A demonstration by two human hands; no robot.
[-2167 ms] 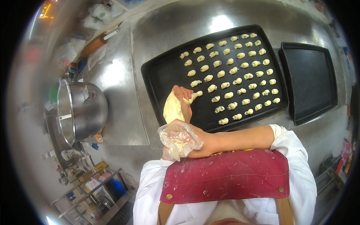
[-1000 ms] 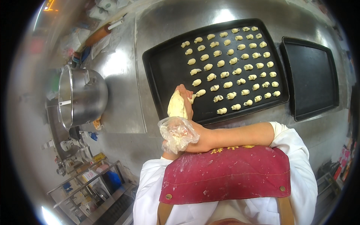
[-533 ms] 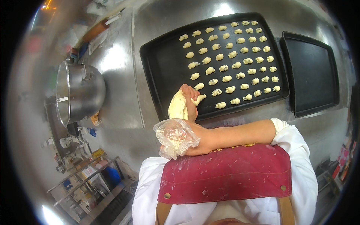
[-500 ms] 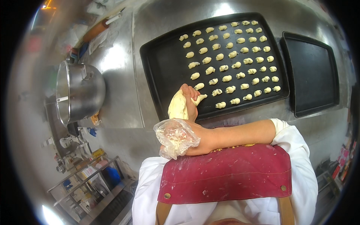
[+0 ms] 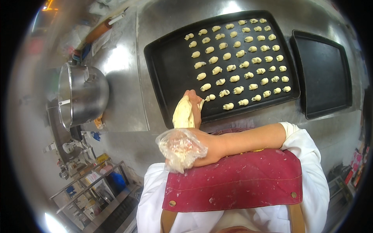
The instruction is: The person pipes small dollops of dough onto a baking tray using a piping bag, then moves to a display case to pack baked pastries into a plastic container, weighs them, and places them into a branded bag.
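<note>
My left hand (image 5: 194, 101) is wrapped round the front part of a piping bag of pale cream mixture (image 5: 181, 113), above the lower-left part of a large black baking tray (image 5: 161, 68). The bag's tip is beside a freshly piped mound (image 5: 210, 97). My right hand (image 5: 200, 151) grips the bag's rear end below it, its fingers mostly hidden by the crumpled, smeared clear plastic (image 5: 178, 145). Several rows of small pale mounds (image 5: 234, 78), many with dark flecks, cover most of the tray except its left part.
A second black tray (image 5: 320, 73) lies to the right on the steel worktop (image 5: 128, 97). A tall steel pot (image 5: 85, 97) stands at the left. A rolling pin (image 5: 101, 29) and plastic packages lie at the back left. A metal rack (image 5: 89, 182) is at lower left.
More mounds have been added down the leftmost row. In the last half second my hands moved slightly toward me, with the bag tip drawing back from the newest mound.
</note>
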